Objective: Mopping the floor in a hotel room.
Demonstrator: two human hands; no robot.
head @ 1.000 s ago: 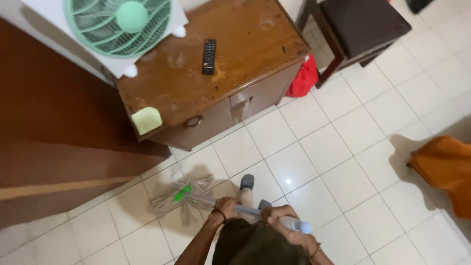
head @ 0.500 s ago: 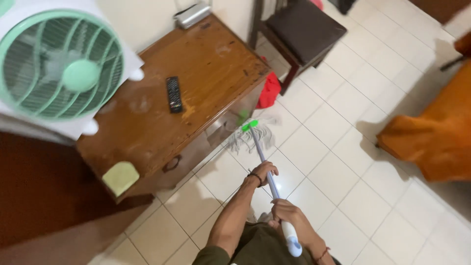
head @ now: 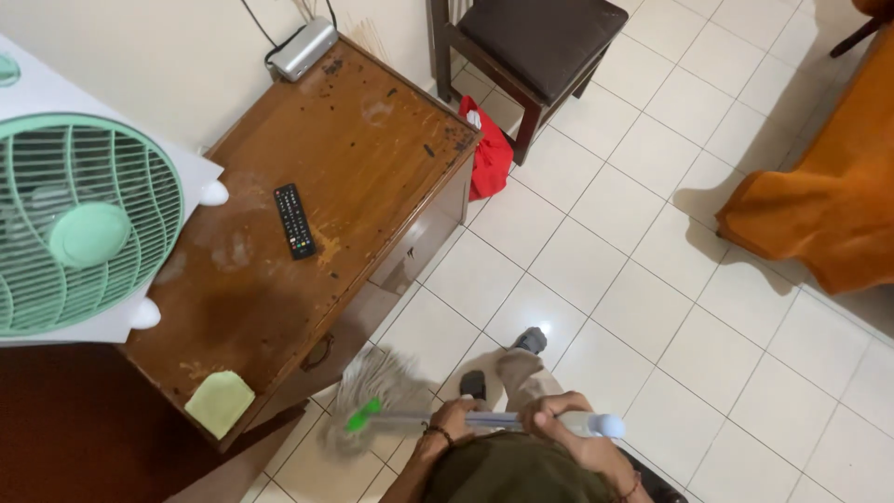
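Both hands grip the pale, slim mop handle (head: pixel 503 421), which lies nearly level across the bottom of the head view. The left hand (head: pixel 456 416) is curled shut around the shaft, a dark bracelet on its wrist. The right hand (head: pixel 557 416) is likewise wrapped tight around it, just short of the rounded white end cap. To the left of the left hand the shaft meets a bright green plastic joint (head: pixel 363 415), and past that the grey stringy mop head (head: pixel 368 396) is spread on the white tiled floor (head: pixel 643 307), blurred, close against the lower front of the brown wooden desk (head: pixel 345 186).

Just beyond the hands, two feet in grey footwear (head: pixel 531 340) stand on the tiles. Up on the desk, well away from the left hand, lie a black remote control (head: pixel 294 221), a pale yellow-green cloth (head: pixel 220 403) at the near corner, a white box fan with a mint-green grille (head: pixel 74 233), and a grey box with cables (head: pixel 302 48) at the far corner. Farther out from the hands sit a red bag (head: pixel 489 154) beside the desk, a dark wooden chair with a black cushion (head: pixel 540 37), and orange fabric (head: pixel 829 205) off to the right.
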